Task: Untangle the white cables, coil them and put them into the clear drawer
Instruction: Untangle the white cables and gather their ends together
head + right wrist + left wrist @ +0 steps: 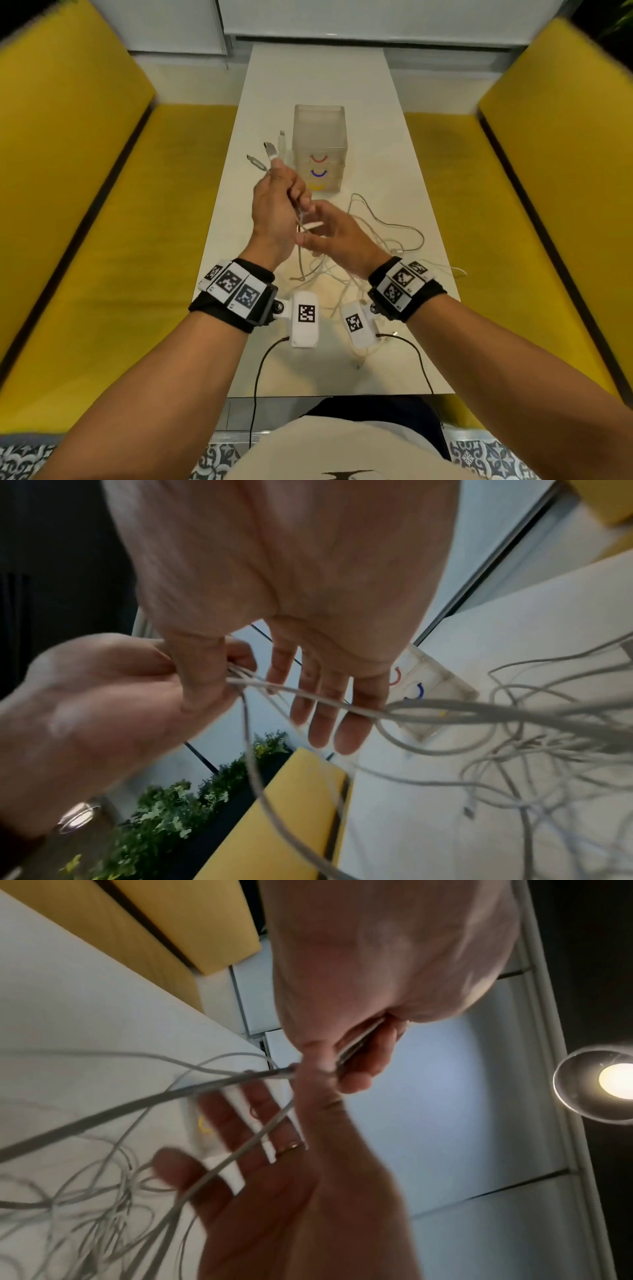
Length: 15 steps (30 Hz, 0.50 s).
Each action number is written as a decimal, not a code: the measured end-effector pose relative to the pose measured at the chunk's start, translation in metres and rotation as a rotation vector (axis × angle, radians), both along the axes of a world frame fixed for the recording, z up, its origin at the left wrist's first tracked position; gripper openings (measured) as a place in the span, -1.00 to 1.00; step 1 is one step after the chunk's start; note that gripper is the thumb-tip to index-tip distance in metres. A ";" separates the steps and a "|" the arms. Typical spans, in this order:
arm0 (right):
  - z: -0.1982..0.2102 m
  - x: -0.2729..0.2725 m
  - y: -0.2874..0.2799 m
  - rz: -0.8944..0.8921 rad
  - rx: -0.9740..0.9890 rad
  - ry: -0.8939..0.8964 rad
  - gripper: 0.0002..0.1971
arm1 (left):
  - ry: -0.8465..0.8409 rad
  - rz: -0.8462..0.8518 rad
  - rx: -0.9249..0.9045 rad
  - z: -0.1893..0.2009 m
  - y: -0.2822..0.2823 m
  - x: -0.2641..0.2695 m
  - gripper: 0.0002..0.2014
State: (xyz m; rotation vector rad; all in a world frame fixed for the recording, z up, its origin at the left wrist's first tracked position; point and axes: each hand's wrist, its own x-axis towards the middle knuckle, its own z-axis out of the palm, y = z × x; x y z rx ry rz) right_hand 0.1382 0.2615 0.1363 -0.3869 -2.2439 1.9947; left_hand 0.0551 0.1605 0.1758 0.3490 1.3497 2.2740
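Left hand (274, 202) is up over the long white table (421, 240), fist curled round a bunch of thin white cables (356, 270) w/ three plug ends poking out the top, pointing up and away toward the tall frosted clear plastic drawer unit (320, 147) w/ red, blue and yellow curved handles. Right hand (335, 236) sits right beside it, fingers fanned wide and straight, strands running across the palm. From the left wrist cam it looks like thumb and a finger may be nipping one strand, but it's blurred, can't swear to it.

Rest of the cable mess lies loose on the table nearer the person, between the wrists and off to the right, loops crossing every which way. Drawers all look closed, nothing in them that I can make out.

Handling-wise: light, limp stuff, no stiffness to speak of, so it'll flop and snag on itself; sheath looks smooth, prob slips through a loose grip. Best hold is just behind a plug, where it's thicker and won't slide, then feed that one end back through the loops.

Held bundle runs roughly vertical, plugs at the top, tails dropping down into the pile
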 end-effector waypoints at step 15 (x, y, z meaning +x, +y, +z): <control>-0.091 0.019 0.026 0.042 0.632 -0.353 -0.64 | -0.152 0.224 0.334 0.068 -0.033 -0.027 -0.51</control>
